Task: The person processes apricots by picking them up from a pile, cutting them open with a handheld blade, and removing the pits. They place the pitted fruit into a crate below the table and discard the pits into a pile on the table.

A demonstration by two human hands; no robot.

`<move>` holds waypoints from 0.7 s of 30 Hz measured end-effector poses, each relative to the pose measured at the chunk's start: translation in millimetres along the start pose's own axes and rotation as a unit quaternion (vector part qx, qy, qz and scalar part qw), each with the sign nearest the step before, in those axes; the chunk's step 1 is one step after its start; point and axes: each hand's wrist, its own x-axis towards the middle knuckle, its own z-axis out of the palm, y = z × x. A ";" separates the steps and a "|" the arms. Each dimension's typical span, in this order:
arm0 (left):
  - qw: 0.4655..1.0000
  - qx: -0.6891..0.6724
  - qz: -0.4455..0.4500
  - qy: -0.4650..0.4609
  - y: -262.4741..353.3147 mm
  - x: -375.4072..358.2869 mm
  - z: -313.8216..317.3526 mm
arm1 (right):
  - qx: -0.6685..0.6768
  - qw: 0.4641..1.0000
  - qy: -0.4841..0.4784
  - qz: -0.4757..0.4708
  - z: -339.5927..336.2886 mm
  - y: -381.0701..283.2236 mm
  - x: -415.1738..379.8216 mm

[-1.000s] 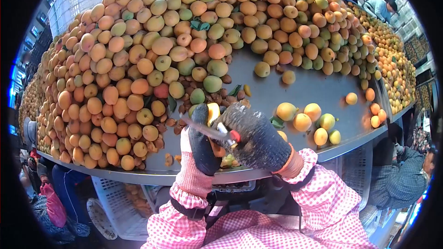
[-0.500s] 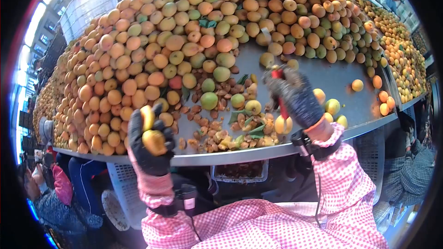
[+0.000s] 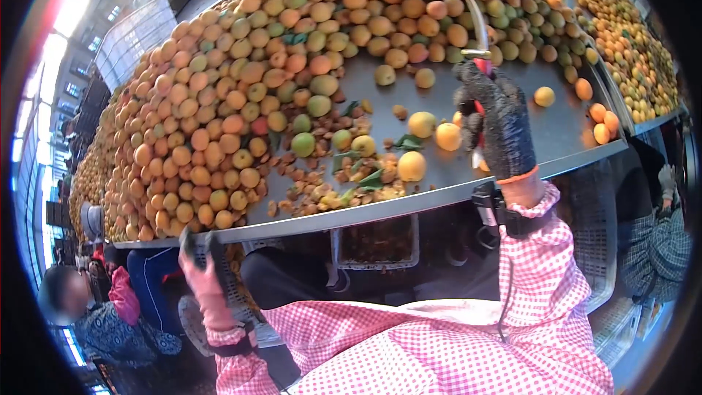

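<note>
My right hand, in a dark glove, is closed round the red handle of a knife with a curved blade pointing up over the metal table. Beneath the table's front edge at the lower left is my left hand, with its gloved fingers apart and no fruit visible in it. Loose yellow fruits lie left of my right hand. Pits and fruit scraps with green leaves are spread near the front edge.
A large heap of apricot-like fruit covers the table's left and back. Below the edge sits a crate of dark scraps. A co-worker is at the lower left; another person's checked sleeve shows at right.
The two fruit pieces have left my left hand, which moved down and left below the edge. My right hand moved right and the knife blade now points upward. The view has shifted.
</note>
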 end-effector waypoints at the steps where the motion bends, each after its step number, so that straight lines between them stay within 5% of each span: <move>1: 0.995 0.018 0.071 -0.068 45.4 0.9 32.7 | 0.015 1.000 -0.022 -0.012 -3.9 2.3 2.9; 2: 0.980 0.037 0.143 -0.135 92.0 -2.3 67.0 | -0.021 0.993 -0.054 -0.101 -12.8 15.9 13.2; 4: 0.892 0.296 0.282 -0.194 183.5 -22.6 126.0 | 0.018 0.999 -0.021 0.047 -16.9 6.8 17.2; 5: 0.865 0.331 0.301 -0.227 209.6 -32.0 156.2 | 0.020 0.999 -0.011 0.046 -21.7 9.3 21.9; 10: 0.718 0.434 0.353 -0.413 216.8 -60.4 262.8 | -0.165 0.974 0.034 -0.148 -39.0 29.6 34.1; 14: 0.744 0.434 0.329 -0.386 212.1 -59.3 264.1 | -0.297 0.927 0.050 -0.225 -45.8 36.4 36.8; 16: 0.822 0.358 0.251 -0.364 230.4 -52.4 242.8 | -0.239 0.954 0.033 -0.176 -43.5 23.9 30.3; 17: 0.899 0.176 0.238 -0.322 221.3 -44.2 226.2 | -0.174 0.966 0.003 -0.192 -43.8 23.0 26.9; 18: 0.915 -0.073 0.226 -0.325 220.6 -37.3 208.2 | -0.111 0.972 -0.028 -0.205 -44.5 23.7 20.7; 20: 0.845 -0.377 -0.071 -0.373 227.0 -41.0 161.0 | -0.079 0.968 -0.090 -0.221 -44.5 17.2 -2.6; 21: 0.794 -0.439 -0.139 -0.397 203.9 -37.7 148.8 | -0.037 0.982 -0.154 -0.101 -42.4 1.9 -20.8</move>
